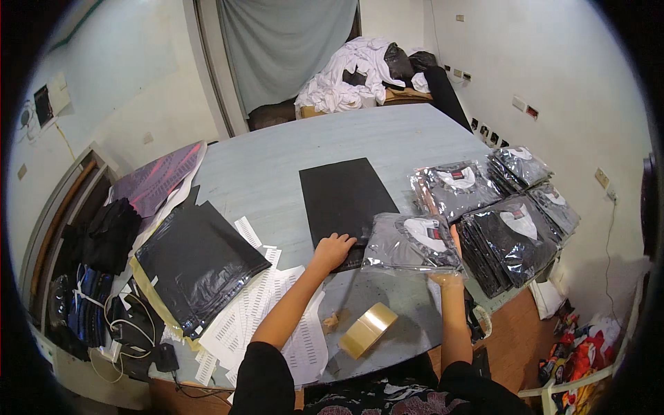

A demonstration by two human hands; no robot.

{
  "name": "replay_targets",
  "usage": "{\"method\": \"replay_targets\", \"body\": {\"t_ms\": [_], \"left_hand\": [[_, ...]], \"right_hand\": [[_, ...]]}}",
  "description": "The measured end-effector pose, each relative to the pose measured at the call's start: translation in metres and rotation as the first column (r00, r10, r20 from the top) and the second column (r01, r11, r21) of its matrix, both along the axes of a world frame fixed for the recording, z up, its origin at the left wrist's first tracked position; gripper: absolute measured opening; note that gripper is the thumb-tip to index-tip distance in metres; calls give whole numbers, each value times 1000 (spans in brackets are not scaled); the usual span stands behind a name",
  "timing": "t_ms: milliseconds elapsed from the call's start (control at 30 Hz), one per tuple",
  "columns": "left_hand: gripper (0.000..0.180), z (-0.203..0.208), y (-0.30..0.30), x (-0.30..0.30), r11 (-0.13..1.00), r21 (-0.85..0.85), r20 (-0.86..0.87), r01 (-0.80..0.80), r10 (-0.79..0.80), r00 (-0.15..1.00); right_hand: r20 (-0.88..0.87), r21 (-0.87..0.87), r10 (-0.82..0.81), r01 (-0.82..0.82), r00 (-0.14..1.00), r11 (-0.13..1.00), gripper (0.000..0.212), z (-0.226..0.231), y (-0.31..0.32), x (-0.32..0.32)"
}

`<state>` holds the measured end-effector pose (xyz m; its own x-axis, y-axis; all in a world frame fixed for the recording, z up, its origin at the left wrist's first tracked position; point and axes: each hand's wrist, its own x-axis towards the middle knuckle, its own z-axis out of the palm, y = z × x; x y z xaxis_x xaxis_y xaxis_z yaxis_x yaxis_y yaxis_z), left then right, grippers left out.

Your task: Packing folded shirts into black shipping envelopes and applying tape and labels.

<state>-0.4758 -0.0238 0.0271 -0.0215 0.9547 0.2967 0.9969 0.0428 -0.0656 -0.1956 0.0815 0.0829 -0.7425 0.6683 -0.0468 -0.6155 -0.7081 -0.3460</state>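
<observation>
A flat black plastic mailing bag [346, 190] lies in the middle of the table. At its near edge my left hand [335, 250] is closed on the plastic, fingers pointing right. Just right of it, my right hand [449, 273] holds up a folded grey T-shirt in a clear bag [404, 242]. Its white collar lining and a dark neck label show through. The packed shirt hides part of that hand and overlaps the black bag's near right side. Nearer me, a roll of tan packing tape [368, 330] rests on the table.
Stacks of bagged grey shirts [515, 238] stand at the right. On the left, a pile of black mailing bags [200, 266] partly covers printed label sheets [297, 332]. Dark folded clothes [104, 238] and cables sit farther left. White cloth [346, 76] is heaped beyond the table's far edge.
</observation>
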Motion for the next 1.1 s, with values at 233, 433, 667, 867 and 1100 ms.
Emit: {"method": "replay_targets", "body": {"t_ms": [233, 433, 667, 867, 1100], "left_hand": [[25, 12, 21, -8, 997, 56, 132, -58, 50, 990], [19, 12, 21, -10, 968, 176, 257, -180, 132, 958], [19, 9, 3, -12, 964, 167, 421, -209, 122, 899], [20, 1, -25, -21, 969, 215, 736, -121, -79, 673], [20, -12, -44, -9, 888, 287, 622, -360, 113, 775]], "right_hand": [[55, -123, 106, -99, 993, 987, 44, -9, -7, -2], [193, -170, 151, -118, 970, 978, 32, -6, -27, -27], [276, -40, 91, -83, 957, 996, 34, -16, -25, -25], [304, -4, 62, -64, 951, 998, 32, -10, -35, -25], [212, -36, 116, -110, 970, 993, 32, 2, -49, -34]]}}
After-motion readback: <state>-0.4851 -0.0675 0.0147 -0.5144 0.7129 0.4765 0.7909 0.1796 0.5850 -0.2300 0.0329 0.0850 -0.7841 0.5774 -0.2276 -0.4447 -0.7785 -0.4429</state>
